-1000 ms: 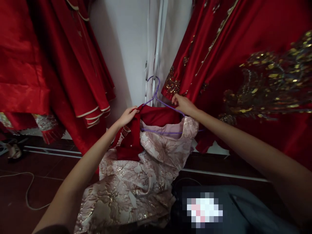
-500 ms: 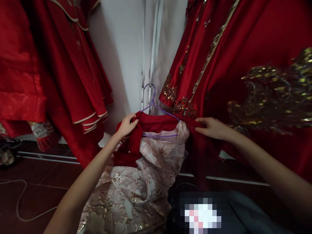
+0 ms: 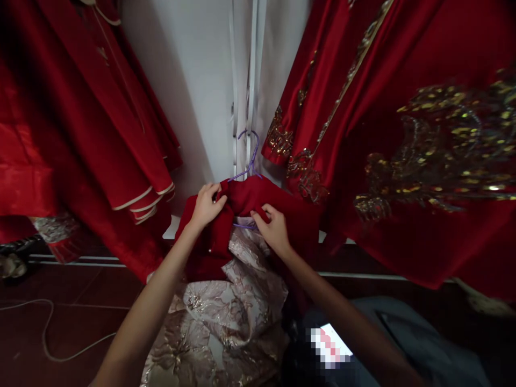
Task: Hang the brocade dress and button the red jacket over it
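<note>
A red jacket point(image 3: 290, 212) is draped over a purple wire hanger point(image 3: 255, 156), covering the shoulders of a pale pink and gold floral dress point(image 3: 217, 312). My left hand point(image 3: 207, 205) pinches the jacket's left edge near the collar. Its fingers are closed on the red cloth. My right hand point(image 3: 272, 226) grips the jacket's other front edge, close to the neckline, with thumb and fingers together. Part of the hanger's lower bar shows between the two edges. Most of the dress's top is hidden beneath the jacket.
Red garments point(image 3: 133, 134) with pale piping hang at the left. To the right hangs a red gown point(image 3: 403, 226) with gold sequins. Pale metal uprights point(image 3: 245, 80) stand against the wall behind the hanger. A white cable point(image 3: 52, 333) lies on the floor, and a lit, blurred screen point(image 3: 330, 344) shows below.
My right hand has moved left and inward, drawing the jacket's right side over the dress's shoulder and hanger. My left hand keeps its hold near the collar.
</note>
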{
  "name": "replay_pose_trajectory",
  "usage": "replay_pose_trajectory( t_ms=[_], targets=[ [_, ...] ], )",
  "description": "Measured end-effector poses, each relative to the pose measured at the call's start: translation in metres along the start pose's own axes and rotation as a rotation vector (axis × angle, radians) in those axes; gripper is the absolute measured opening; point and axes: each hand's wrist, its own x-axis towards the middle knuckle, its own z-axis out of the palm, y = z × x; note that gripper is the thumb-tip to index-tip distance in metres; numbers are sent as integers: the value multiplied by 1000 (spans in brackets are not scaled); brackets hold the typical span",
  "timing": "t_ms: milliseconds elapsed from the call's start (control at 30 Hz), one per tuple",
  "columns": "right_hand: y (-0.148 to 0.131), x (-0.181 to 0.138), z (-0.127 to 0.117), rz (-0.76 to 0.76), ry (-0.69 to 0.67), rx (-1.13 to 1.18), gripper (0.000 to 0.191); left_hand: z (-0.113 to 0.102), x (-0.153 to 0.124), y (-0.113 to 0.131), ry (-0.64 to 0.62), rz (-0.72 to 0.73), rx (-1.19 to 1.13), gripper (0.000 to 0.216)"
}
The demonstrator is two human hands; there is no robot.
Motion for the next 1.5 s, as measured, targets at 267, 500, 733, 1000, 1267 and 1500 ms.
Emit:
replay_pose_trajectory(
  t_ms=[267,500,733,1000,1267,1500],
  targets=[
    [3,-3,-44,43,-34,-97,36,-18,-23,2,155,-136,31,17],
    [4,-3,-50,92,-3,-115,44,-36,-40,1,76,-358,-228,10],
    [0,9,-56,104,-69,0,41,-93,-20,-11,-285,-429,-262,17],
    [0,5,-51,39,-132,3,34,-74,-54,-7,-123,-472,56,23],
    [-14,-30,-34,144,-42,103,23,-33,-58,37,36,-370,-180,20],
    [-20,-51,-20,46,220,175,34,-17,-83,52,-57,-308,-223,22]
  ],
)
